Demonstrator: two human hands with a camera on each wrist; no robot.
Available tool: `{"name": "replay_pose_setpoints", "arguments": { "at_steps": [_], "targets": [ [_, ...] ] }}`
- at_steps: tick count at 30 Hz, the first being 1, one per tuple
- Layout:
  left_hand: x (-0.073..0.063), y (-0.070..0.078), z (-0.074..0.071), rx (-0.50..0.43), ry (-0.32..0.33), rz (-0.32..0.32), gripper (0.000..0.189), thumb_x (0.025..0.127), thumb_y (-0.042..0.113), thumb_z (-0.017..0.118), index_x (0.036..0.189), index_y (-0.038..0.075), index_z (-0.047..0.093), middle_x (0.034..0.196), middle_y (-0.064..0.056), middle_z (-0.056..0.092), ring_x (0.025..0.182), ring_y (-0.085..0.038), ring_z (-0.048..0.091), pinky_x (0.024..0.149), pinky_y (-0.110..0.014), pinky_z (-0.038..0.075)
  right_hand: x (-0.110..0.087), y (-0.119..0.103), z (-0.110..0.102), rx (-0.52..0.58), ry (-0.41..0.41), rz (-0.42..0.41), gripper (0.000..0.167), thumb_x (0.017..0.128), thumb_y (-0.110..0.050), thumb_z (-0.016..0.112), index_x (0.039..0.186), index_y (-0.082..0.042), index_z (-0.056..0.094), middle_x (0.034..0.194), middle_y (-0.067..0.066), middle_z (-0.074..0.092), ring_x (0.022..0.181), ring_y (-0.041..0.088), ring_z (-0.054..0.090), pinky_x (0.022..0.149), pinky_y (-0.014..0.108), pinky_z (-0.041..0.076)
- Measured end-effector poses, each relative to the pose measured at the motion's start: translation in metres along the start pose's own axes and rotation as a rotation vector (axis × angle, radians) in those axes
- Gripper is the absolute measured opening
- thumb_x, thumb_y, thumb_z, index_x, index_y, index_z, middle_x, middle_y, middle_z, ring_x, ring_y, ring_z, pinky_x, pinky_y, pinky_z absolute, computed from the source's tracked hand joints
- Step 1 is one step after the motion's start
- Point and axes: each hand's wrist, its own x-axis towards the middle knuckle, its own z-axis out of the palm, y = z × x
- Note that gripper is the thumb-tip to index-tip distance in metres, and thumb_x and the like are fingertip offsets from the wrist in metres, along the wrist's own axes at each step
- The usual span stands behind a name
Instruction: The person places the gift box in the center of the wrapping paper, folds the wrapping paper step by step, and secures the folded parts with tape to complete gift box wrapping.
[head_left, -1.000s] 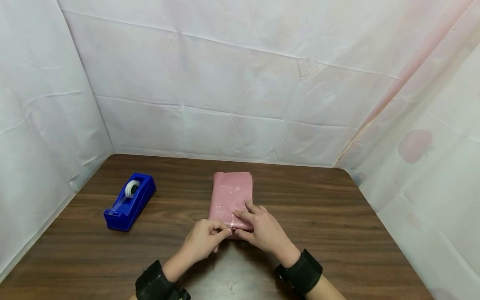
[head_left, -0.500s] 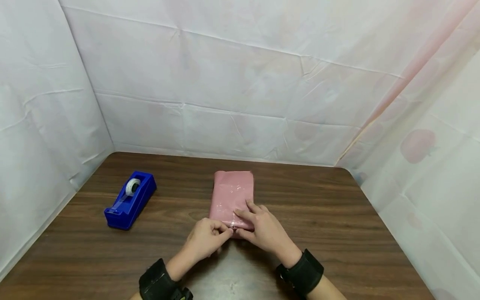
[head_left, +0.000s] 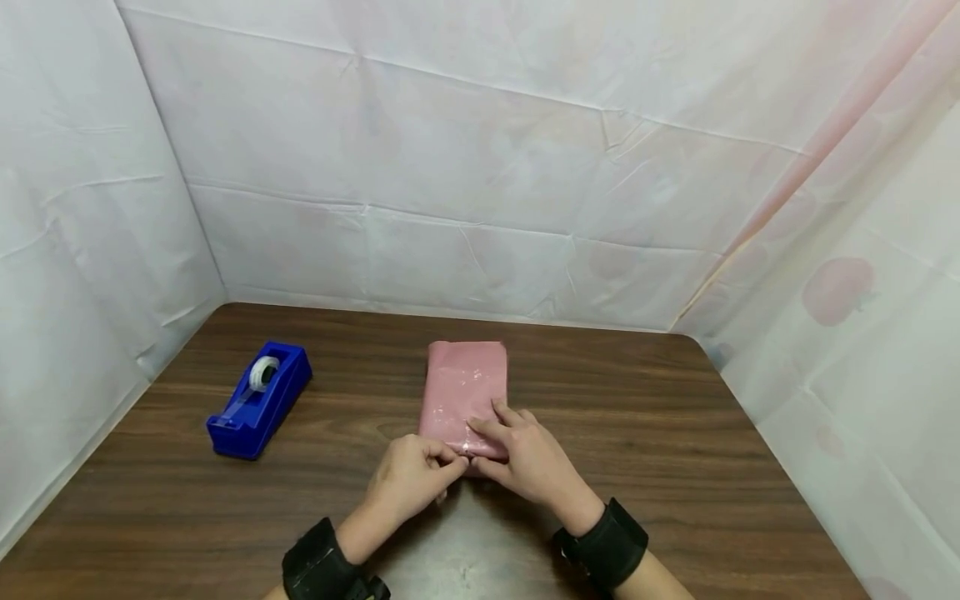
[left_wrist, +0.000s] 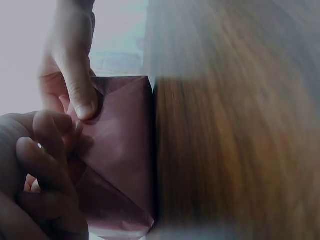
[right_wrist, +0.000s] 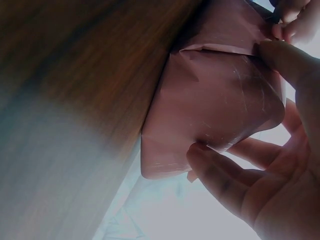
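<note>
Pink glossy-paper-wrapped rectangular package point(head_left: 461, 392) is laid flat on the dark brown wood-grain tabletop point(head_left: 660, 433), its longer sides pointed away from the person. Diagonal creases are shown on its folded near end by the left wrist view. That end is pinched in the grip of the left hand point(head_left: 412, 479), thumb and forefinger brought together and the other fingers curled. By the right hand point(head_left: 528, 458) the package is pressed, its fingers spread over the top face and its thumb set at the near end, no fist being made. Both wrists are wrapped in black bands point(head_left: 603, 546). Well apart, to the left, a blue plastic tape dispenser point(head_left: 258, 408) is placed, fitted with a white-cored roll of tape point(head_left: 261, 374). Behind, the tabletop is bordered by creased whitish sheeting point(head_left: 450, 167).
</note>
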Motion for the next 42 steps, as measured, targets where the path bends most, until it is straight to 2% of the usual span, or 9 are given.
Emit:
{"name": "replay_pose_setpoints", "arguments": {
  "at_steps": [4,9,14,19,29,35,37,39,42],
  "targets": [
    [0.001,0.001,0.002,0.048,0.065,-0.025,0.013,0.081,0.035,0.073,0.069,0.032,0.075,0.044,0.014,0.057,0.04,-0.002,0.053,0.041,-0.024,0.038,0.001,0.0,0.0,-0.007,0.006,-0.011,0.047,0.083,-0.045,0.073,0.126,-0.029,0.065,0.139,0.019,0.053,0.107,0.032,0.061,0.085,0.041,0.053],
    [0.0,0.004,0.004,0.084,0.108,-0.071,0.012,0.079,0.04,0.074,0.068,0.037,0.074,0.042,0.018,0.054,0.04,-0.002,0.053,0.042,-0.026,0.039,0.001,0.0,-0.001,-0.015,-0.001,-0.015,0.047,0.083,-0.044,0.072,0.126,-0.029,0.064,0.138,0.019,0.054,0.11,0.032,0.061,0.088,0.041,0.052],
    [-0.001,0.007,0.005,0.108,0.124,-0.113,0.011,0.078,0.044,0.073,0.068,0.04,0.074,0.042,0.019,0.054,0.042,-0.003,0.053,0.043,-0.028,0.039,0.001,0.0,-0.001,-0.019,-0.007,-0.021,0.047,0.083,-0.043,0.073,0.127,-0.027,0.064,0.138,0.02,0.054,0.109,0.032,0.061,0.087,0.042,0.053],
    [-0.003,0.008,0.004,0.098,0.115,-0.122,0.015,0.081,0.039,0.071,0.067,0.036,0.074,0.043,0.018,0.054,0.04,-0.005,0.052,0.041,-0.028,0.038,0.001,0.0,0.0,-0.01,-0.022,-0.01,0.048,0.084,-0.045,0.071,0.128,-0.028,0.063,0.139,0.02,0.052,0.108,0.031,0.061,0.087,0.041,0.052],
    [-0.002,0.009,0.002,0.126,0.124,-0.065,0.015,0.083,0.036,0.069,0.069,0.035,0.074,0.043,0.02,0.053,0.04,-0.001,0.049,0.042,-0.025,0.037,0.002,0.0,-0.002,-0.003,-0.03,0.008,0.051,0.083,-0.044,0.073,0.13,-0.028,0.062,0.142,0.021,0.049,0.108,0.031,0.06,0.087,0.041,0.052],
    [-0.006,0.012,-0.006,0.148,0.087,-0.03,0.021,0.08,0.033,0.07,0.06,0.036,0.065,0.05,0.024,0.054,0.039,0.001,0.049,0.045,-0.023,0.039,0.002,-0.002,-0.002,0.003,-0.03,0.014,0.05,0.083,-0.044,0.073,0.129,-0.028,0.062,0.141,0.022,0.05,0.111,0.033,0.059,0.087,0.043,0.052],
    [-0.005,0.012,-0.009,0.133,0.095,-0.014,0.025,0.08,0.031,0.069,0.056,0.034,0.061,0.052,0.022,0.053,0.042,0.0,0.048,0.044,-0.022,0.037,0.002,-0.002,-0.003,0.0,-0.024,0.015,0.049,0.083,-0.044,0.073,0.129,-0.029,0.063,0.141,0.021,0.051,0.111,0.033,0.059,0.087,0.044,0.052],
    [-0.004,0.012,-0.013,0.07,0.079,-0.012,0.027,0.082,0.029,0.068,0.056,0.03,0.061,0.051,0.016,0.055,0.04,-0.004,0.049,0.041,-0.023,0.037,0.002,-0.002,-0.003,-0.002,-0.019,0.013,0.049,0.083,-0.043,0.073,0.128,-0.029,0.063,0.14,0.021,0.051,0.111,0.033,0.06,0.087,0.044,0.052],
    [-0.003,0.012,-0.015,-0.066,0.004,0.004,0.023,0.085,0.026,0.067,0.063,0.021,0.066,0.052,0.006,0.06,0.038,-0.006,0.05,0.038,-0.025,0.039,0.002,-0.002,-0.003,-0.004,-0.022,0.013,0.048,0.083,-0.044,0.072,0.128,-0.029,0.063,0.14,0.021,0.052,0.111,0.033,0.059,0.088,0.044,0.052]
  ]
}}
